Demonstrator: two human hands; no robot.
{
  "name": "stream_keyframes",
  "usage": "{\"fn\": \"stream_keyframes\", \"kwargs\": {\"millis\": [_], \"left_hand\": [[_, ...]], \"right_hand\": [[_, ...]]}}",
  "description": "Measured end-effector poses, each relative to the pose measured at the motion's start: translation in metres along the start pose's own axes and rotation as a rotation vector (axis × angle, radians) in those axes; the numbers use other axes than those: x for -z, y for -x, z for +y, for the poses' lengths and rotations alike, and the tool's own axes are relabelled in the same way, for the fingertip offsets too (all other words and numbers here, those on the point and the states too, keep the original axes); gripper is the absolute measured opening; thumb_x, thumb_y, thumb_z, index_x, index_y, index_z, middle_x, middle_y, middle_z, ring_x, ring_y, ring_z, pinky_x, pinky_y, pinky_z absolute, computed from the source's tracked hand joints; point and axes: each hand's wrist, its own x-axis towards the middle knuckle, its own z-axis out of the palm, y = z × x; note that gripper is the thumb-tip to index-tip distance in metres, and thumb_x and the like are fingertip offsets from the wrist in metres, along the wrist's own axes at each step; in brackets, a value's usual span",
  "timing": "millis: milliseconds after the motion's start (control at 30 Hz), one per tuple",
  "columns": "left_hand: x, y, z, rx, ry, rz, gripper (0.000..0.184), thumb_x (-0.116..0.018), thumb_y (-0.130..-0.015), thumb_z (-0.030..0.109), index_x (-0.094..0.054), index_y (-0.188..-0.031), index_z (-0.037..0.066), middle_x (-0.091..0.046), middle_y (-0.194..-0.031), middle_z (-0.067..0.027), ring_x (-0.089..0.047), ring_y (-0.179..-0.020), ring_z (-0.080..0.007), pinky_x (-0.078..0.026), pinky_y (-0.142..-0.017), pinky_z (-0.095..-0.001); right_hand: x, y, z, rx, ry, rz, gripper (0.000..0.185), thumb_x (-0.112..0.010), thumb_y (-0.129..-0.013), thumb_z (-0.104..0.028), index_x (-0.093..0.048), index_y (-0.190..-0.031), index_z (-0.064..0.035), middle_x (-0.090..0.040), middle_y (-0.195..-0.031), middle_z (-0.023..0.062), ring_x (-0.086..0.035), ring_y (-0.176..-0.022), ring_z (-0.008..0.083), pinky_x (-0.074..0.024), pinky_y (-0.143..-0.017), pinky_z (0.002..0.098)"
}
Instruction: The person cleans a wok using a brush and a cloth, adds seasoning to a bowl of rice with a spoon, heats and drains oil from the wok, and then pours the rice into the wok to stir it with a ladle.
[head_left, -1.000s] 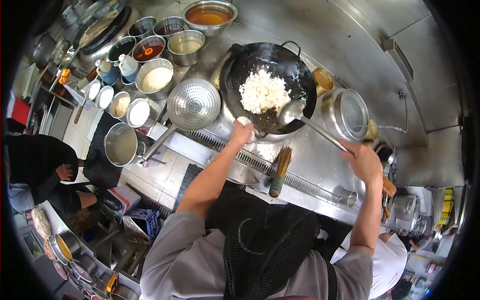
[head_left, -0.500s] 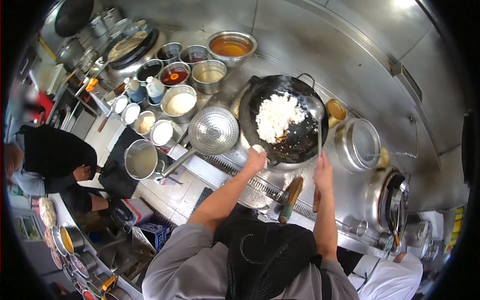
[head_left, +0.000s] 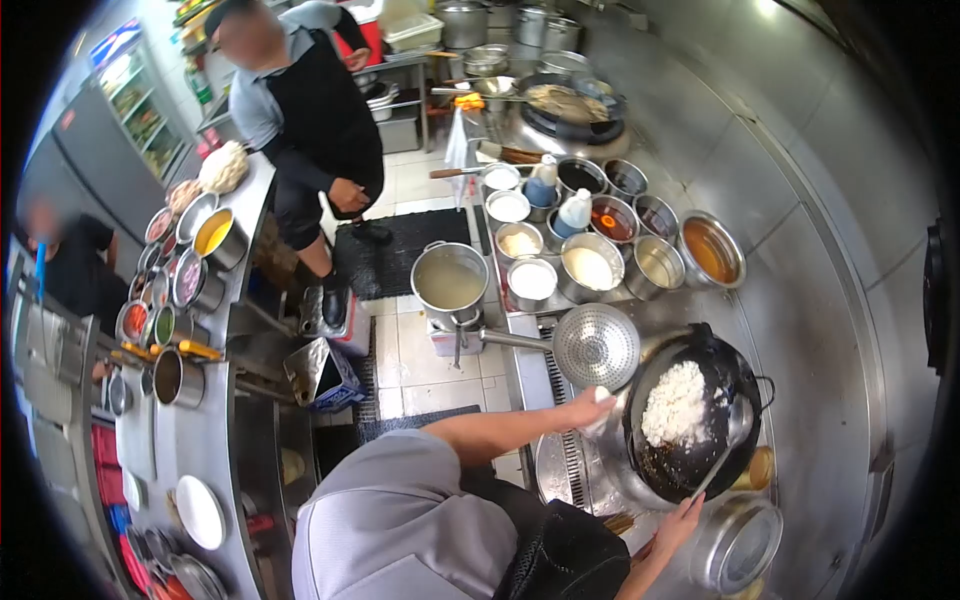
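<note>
White rice lies in a black wok at the lower right. My left hand is closed on a white cloth at the wok's near rim. My right hand grips the handle of a metal ladle, whose bowl rests inside the wok beside the rice. A perforated strainer sits just beyond my left hand, its handle reaching over to a pot of cloudy liquid.
Sauce and seasoning containers stand beyond the strainer. A person in a black apron stands at the upper left, beside a counter with bowls and plates. Another person is at the far left. A lidded pot stands lower right.
The view has swung to the left, showing more of the side counter and both people. The ladle first moved from the rice's near edge to the wok's far side. My left hand keeps the cloth.
</note>
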Motion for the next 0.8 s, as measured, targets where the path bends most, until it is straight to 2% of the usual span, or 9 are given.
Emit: {"fn": "stream_keyframes", "kwargs": {"millis": [33, 67, 133, 233, 467, 533, 633, 767, 800], "left_hand": [[0.017, 0.005, 0.002, -0.007, 0.013, 0.022, 0.053, -0.057, -0.095, 0.042, -0.040, -0.122, -0.001, -0.063, -0.098, -0.0191, -0.068, -0.078, -0.0281, -0.055, -0.061, -0.0386], [0.035, 0.010, 0.000, -0.004, 0.184, -0.086, 0.045, -0.059, -0.096, 0.034, -0.040, -0.123, 0.004, -0.062, -0.095, -0.0144, -0.068, -0.078, -0.0252, -0.055, -0.059, -0.0361], [0.064, 0.034, -0.002, -0.018, 0.356, -0.169, 0.038, -0.060, -0.096, 0.027, -0.041, -0.123, 0.008, -0.062, -0.093, -0.0098, -0.068, -0.077, -0.0223, -0.056, -0.057, -0.0336], [0.094, 0.081, -0.005, -0.004, 0.514, -0.089, 0.033, -0.062, -0.095, 0.022, -0.042, -0.121, 0.012, -0.060, -0.093, -0.0079, -0.068, -0.077, -0.0225, -0.058, -0.060, -0.0353], [0.144, 0.129, -0.041, -0.057, 0.585, 0.016, 0.028, -0.062, -0.095, 0.017, -0.047, -0.118, 0.011, -0.060, -0.098, -0.0056, -0.067, -0.086, -0.0230, -0.059, -0.079, -0.0378], [0.143, 0.141, -0.038, -0.037, 0.594, -0.013, 0.025, -0.062, -0.096, 0.017, -0.049, -0.116, 0.011, -0.061, -0.097, -0.0056, -0.066, -0.089, -0.0229, -0.058, -0.084, -0.0385], [0.132, 0.146, -0.034, -0.003, 0.685, -0.062, 0.032, -0.064, -0.094, 0.016, -0.044, -0.118, 0.010, -0.060, -0.099, -0.0097, -0.066, -0.087, -0.0252, -0.059, -0.078, -0.0399], [0.110, 0.131, -0.035, -0.059, 0.461, -0.205, 0.045, -0.066, -0.093, 0.018, -0.036, -0.126, 0.010, -0.058, -0.101, -0.0095, -0.067, -0.083, -0.0254, -0.059, -0.067, -0.0384], [0.094, 0.132, -0.032, -0.097, 0.371, -0.104, 0.046, -0.063, -0.095, 0.023, -0.035, -0.129, 0.010, -0.058, -0.101, -0.0091, -0.066, -0.081, -0.0212, -0.057, -0.062, -0.0346]], "right_hand": [[-0.015, -0.006, 0.047, 0.426, 0.225, 0.189, 0.049, -0.049, -0.097, -0.012, -0.041, -0.144, -0.0024, -0.063, -0.089, 0.0198, -0.061, -0.074, 0.0319, -0.0501, -0.069, 0.0416], [-0.012, -0.003, 0.050, 0.444, 0.215, 0.173, 0.049, -0.049, -0.097, -0.012, -0.041, -0.144, -0.0024, -0.063, -0.089, 0.0198, -0.061, -0.074, 0.0319, -0.0501, -0.069, 0.0416], [-0.006, 0.013, 0.041, 0.068, 0.147, -0.072, 0.053, -0.055, -0.089, -0.005, -0.043, -0.140, 0.0050, -0.059, -0.121, 0.0293, -0.056, -0.100, 0.0431, -0.0423, -0.091, 0.0453], [0.007, 0.032, 0.001, -0.077, 0.366, -0.312, 0.059, -0.057, -0.085, -0.002, -0.041, -0.140, 0.0075, -0.059, -0.120, 0.0306, -0.057, -0.096, 0.0439, -0.0437, -0.089, 0.0452], [-0.029, 0.063, 0.116, 0.120, 0.391, -0.310, 0.066, -0.072, -0.078, -0.021, -0.050, -0.136, 0.0013, -0.063, -0.084, 0.0239, -0.060, -0.081, 0.0399, -0.0481, -0.067, 0.0491], [-0.048, 0.078, 0.158, -0.268, -0.510, -0.058, 0.066, -0.076, -0.077, -0.029, -0.053, -0.130, 0.0025, -0.059, -0.073, 0.0175, -0.059, -0.073, 0.0359, -0.0478, -0.064, 0.0464], [-0.056, 0.092, 0.149, -0.238, -0.366, -0.159, 0.062, -0.075, -0.078, -0.027, -0.054, -0.128, 0.0025, -0.059, -0.073, 0.0160, -0.059, -0.072, 0.0337, -0.0482, -0.063, 0.0443], [-0.013, 0.110, 0.039, -0.177, -0.008, -0.389, 0.053, -0.073, -0.081, -0.024, -0.055, -0.123, 0.0025, -0.058, -0.074, 0.0130, -0.059, -0.072, 0.0293, -0.0490, -0.061, 0.0399], [0.012, 0.106, -0.034, -0.471, -0.132, -0.461, 0.039, -0.069, -0.085, -0.020, -0.056, -0.115, 0.0020, -0.059, -0.071, 0.0105, -0.058, -0.064, 0.0226, -0.0485, -0.057, 0.0333]]}}
